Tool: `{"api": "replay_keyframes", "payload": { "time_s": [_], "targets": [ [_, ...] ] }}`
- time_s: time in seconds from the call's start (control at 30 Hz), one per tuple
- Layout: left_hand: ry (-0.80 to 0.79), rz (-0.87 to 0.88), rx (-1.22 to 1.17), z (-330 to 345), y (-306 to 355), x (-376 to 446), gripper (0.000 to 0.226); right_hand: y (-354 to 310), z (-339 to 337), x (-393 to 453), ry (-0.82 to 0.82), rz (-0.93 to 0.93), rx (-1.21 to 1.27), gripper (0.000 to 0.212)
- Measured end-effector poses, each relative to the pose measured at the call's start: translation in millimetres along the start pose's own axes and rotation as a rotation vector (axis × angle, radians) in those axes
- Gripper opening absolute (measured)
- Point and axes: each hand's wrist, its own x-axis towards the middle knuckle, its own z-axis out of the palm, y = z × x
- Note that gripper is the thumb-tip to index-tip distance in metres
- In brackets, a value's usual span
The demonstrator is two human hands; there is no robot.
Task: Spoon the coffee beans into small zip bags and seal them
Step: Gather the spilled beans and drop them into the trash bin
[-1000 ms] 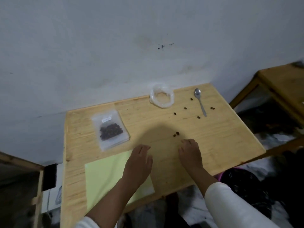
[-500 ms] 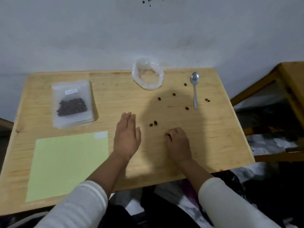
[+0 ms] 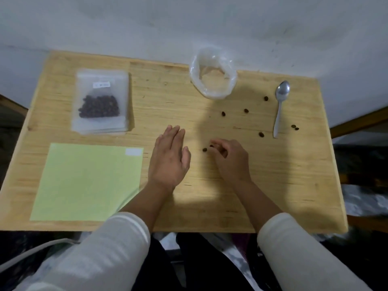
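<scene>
clearly the right hand (image 3: 231, 160) pinching one stray coffee bean (image 3: 211, 146) could flick its neighbour (image 3: 204, 150) off the tabletop (image 3: 294, 185), while the left hand (image 3: 168, 158) lies flat, fingers together.

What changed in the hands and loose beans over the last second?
The right hand reached forward to the pair of loose dark coffee beans near the table's middle; its curled fingertips now touch one, though a pinch is unclear. The left hand moved off the pale green paper sheet and lies flat on the wooden table. The metal spoon, filled zip bag and open clear bag stayed put.
</scene>
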Motion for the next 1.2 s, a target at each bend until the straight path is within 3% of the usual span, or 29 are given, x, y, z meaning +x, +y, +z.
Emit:
{"api": "replay_keyframes", "payload": {
  "time_s": [0.13,0.3,0.37,0.47,0.5,0.67,0.77,1.03,1.1,1.2],
  "targets": [
    [0.001,-0.009,0.004,1,-1,0,0.047,4,4,4,0.017,-0.123,-0.105,0.015],
    [0.007,-0.017,0.005,2,-1,0,0.047,2,5,6,-0.048,-0.027,-0.116,0.006],
    [0.007,-0.019,0.008,2,-1,0,0.047,1,2,9,-0.051,0.13,0.109,0.003],
    [0.009,-0.02,0.014,2,-1,1,0.047,-2,-9,9,-0.078,0.395,0.707,0.01],
    [0.008,-0.022,0.013,2,0,1,0.047,-3,-11,8,-0.093,0.411,0.756,0.011],
    [0.009,-0.02,-0.009,1,0,0,0.046,0,-3,8,-0.126,0.044,0.101,0.019],
    [0.017,-0.019,-0.03,1,1,0,0.046,2,5,9,-0.107,-0.066,0.018,0.023],
    [0.001,-0.024,-0.017,-1,2,0,0.046,9,18,8,0.005,-0.325,-0.176,0.005],
    [-0.005,-0.028,-0.012,-2,3,0,0.046,7,19,8,0.021,-0.273,-0.165,0.006],
    [-0.007,-0.035,-0.014,-2,3,0,0.046,-3,8,17,-0.011,0.065,0.176,0.009]
  ]
}}
